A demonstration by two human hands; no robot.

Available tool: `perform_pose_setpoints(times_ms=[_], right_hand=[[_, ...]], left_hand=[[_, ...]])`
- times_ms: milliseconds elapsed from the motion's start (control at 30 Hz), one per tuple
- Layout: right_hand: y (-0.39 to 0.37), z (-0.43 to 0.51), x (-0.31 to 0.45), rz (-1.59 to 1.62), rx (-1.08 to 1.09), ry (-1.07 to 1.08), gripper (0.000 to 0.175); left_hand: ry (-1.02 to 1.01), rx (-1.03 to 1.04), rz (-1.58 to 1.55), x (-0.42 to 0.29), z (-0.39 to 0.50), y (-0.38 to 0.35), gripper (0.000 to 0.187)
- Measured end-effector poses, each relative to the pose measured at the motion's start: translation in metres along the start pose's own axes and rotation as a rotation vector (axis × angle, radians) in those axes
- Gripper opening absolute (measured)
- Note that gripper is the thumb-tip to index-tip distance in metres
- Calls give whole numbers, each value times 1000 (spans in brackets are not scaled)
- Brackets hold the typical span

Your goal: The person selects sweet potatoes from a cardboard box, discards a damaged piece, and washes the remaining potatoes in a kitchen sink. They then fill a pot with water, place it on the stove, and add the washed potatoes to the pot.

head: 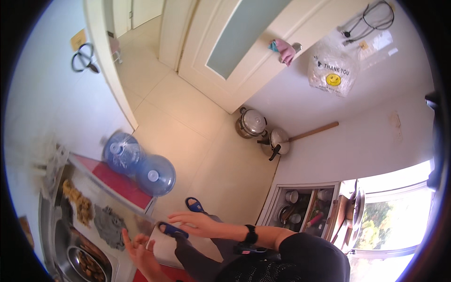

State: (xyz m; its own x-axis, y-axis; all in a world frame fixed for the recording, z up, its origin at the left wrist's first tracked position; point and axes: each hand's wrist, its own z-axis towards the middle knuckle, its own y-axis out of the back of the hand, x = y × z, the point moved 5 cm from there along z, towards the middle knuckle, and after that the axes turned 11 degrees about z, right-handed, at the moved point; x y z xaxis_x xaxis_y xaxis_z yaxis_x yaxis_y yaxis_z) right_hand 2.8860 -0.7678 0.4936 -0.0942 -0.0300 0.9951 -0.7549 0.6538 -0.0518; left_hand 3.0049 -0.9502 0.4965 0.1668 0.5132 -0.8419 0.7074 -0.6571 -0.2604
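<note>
My right hand (195,225), with a black band on its wrist, reaches left above my legs and the blue slippers (172,230). Its fingers are extended and it holds nothing. My left hand (142,252) is raised at the bottom, beside the counter edge, fingers apart and empty. Close to it on the counter lies a crumpled grey cloth (111,227). Beyond that is a pile of knobbly tan pieces, perhaps ginger (78,202). A metal bowl (73,262) with brown pieces stands in the steel sink (58,243) at the lower left.
Two blue water bottles (155,176) stand on the floor beside the counter. Two lidded metal pots (253,121) stand by the wall near the door (225,83). An open cabinet (306,208) holds jars at the right. A plastic bag (333,70) hangs on the wall.
</note>
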Motion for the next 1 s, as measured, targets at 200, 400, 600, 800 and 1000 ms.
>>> perform_pose_setpoints(times_ms=[200,400,600,800,1000], right_hand=[[107,-65,-36,-121,-354,-226,33],[153,-117,-60,-110,-507,-350,35],[231,-160,-100,-184,-614,-298,37],[404,-242,-209,-27,-915,-601,42],[545,-313,-304,46,-1025,-892,43]], left_hand=[[271,197,153,37,4,-96,72],[333,459,336,76,29,-174,67],[397,576,334,138,57,-251,69],[553,404,401,274,112,-346,69],[454,289,508,377,136,-413,74]])
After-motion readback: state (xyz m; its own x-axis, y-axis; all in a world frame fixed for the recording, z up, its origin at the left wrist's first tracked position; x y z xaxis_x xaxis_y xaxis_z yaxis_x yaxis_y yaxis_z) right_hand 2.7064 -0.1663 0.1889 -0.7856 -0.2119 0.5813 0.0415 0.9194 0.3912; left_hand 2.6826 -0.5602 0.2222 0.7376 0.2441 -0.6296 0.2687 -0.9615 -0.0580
